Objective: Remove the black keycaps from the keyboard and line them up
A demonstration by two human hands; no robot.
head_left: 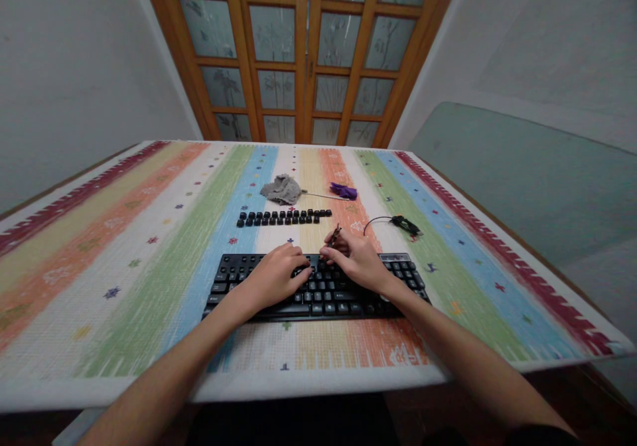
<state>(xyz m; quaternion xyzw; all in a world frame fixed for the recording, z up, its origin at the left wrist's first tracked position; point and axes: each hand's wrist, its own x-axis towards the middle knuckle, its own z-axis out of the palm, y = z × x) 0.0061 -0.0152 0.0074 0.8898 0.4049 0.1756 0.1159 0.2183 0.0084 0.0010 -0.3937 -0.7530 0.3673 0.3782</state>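
A black keyboard (323,310) lies across the front of the table, its upper middle partly covered by my hands. My left hand (279,275) rests on the keyboard's upper left part, palm down, thumb apart from the fingers and nothing visible in it. Over the upper right of the keys, my right hand (362,260) is closed around a small, slim, dark tool (335,235), whose exact kind I cannot make out. The tool's lower end is near the upper keys, close to my left fingertips. Beyond the keyboard, loose black keycaps (283,218) stand in two rows.
Behind the keycaps lie a crumpled grey cloth (282,190), a thin rod (326,196) and a bunched purple item (343,190). A bundled black cable (405,225) sits to the right. The striped tablecloth (164,287) covers the table; wooden glazed doors (303,71) stand beyond.
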